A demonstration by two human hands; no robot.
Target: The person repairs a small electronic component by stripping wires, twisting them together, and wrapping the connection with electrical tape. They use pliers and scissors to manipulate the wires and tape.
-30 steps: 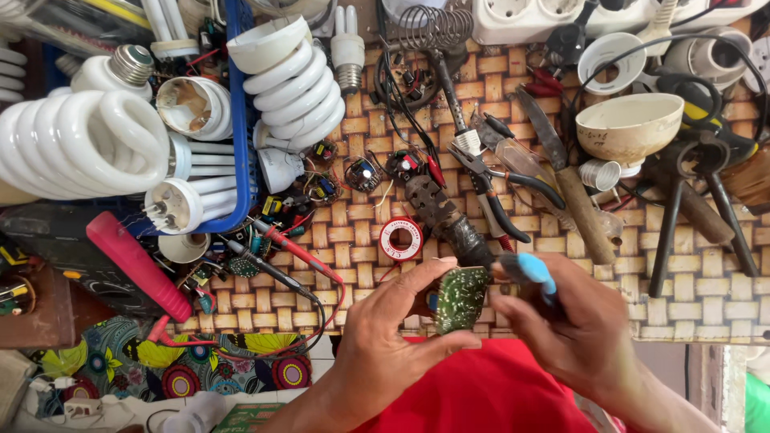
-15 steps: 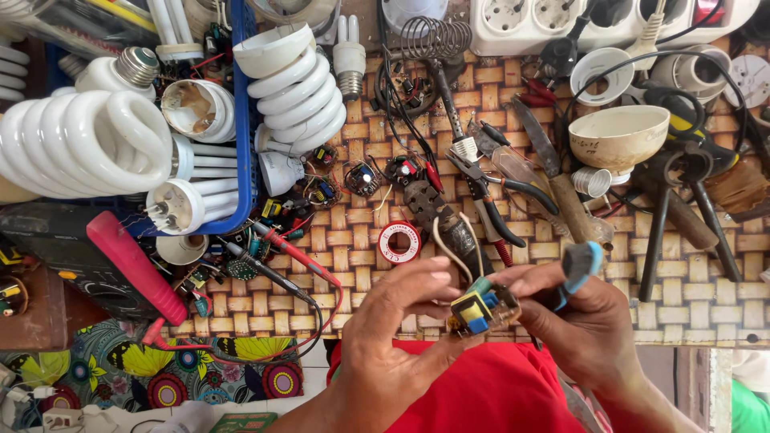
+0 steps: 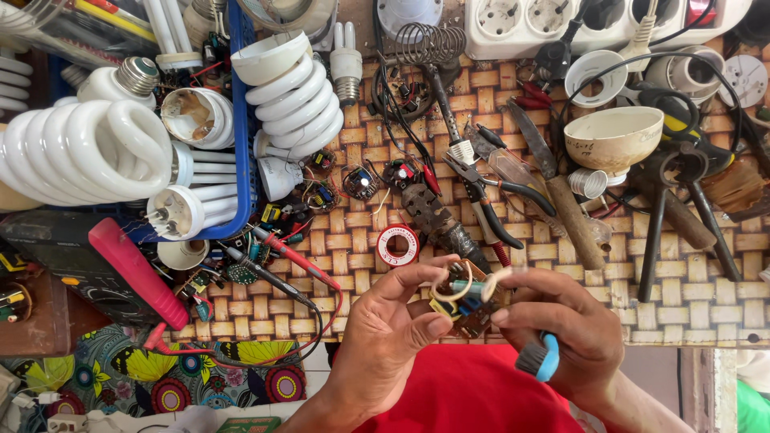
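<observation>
Right, up close both hands pinch one small circuit board (image 3: 465,305) over the near edge of the woven mat (image 3: 706,313): left hand (image 3: 393,345) on its left edge, right hand (image 3: 561,329) on the right with a blue-tipped tool (image 3: 539,358) tucked in the palm. Thin grip, so a twist could snap a lead or drop it. Just beyond, solder reel (image 3: 398,245), red probe (image 3: 293,256) and pliers (image 3: 489,200) crowd the mat; farther left, spiral bulbs (image 3: 80,152).

red tape roll (image 3: 398,245) | white spiral bulb (image 3: 80,152) | blue basket (image 3: 245,120)
</observation>
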